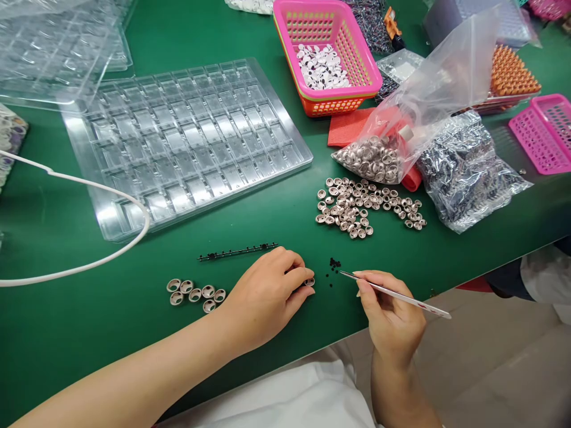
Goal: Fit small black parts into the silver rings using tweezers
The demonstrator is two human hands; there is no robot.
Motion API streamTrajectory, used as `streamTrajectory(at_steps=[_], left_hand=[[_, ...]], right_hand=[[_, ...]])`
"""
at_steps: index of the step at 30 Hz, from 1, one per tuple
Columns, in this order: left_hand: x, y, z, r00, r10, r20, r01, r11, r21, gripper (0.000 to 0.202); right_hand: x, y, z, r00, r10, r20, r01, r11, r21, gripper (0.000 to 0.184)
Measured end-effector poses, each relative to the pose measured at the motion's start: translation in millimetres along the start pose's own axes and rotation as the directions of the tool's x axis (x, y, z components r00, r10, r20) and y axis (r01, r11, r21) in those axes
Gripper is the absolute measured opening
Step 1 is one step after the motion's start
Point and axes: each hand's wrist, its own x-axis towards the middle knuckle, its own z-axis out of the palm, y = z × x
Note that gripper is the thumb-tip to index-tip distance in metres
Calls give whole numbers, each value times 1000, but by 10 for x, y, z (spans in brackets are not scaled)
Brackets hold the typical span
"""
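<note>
My left hand (274, 291) rests on the green table, its fingers closed on a small silver ring-shaped part (310, 282) that shows at the fingertips. Between thumb and fingers my right hand (395, 315) holds metal tweezers (401, 295), their tip close to a few tiny black pieces (334, 263) on the table; whether the tip grips one is too small to tell. Several silver ring parts (195, 294) lie left of my left hand. Behind it is a thin black strip with small knobs (238, 252). Many more silver parts (348, 208) are heaped farther back.
A clear plastic tray (187, 139) lies at back left, with a white cable (107, 187) curving over its near corner. A pink basket (372, 77) holds white pieces. Right of it are an open bag of silver parts (375, 159), a silver foil bag (468, 169) and another pink basket (533, 134).
</note>
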Motion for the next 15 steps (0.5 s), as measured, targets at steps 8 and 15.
streamTrajectory(at_steps=[8, 15], left_hand=[[-6, 10, -3, 1000, -1, 1, 1, 1000, -3, 12], [1, 3, 0, 1000, 5, -8, -5, 1000, -5, 11]], right_hand=[[-11, 3, 3, 1000, -29, 1, 29, 999, -33, 8], [-15, 38, -10, 994, -104, 38, 106, 994, -30, 20]])
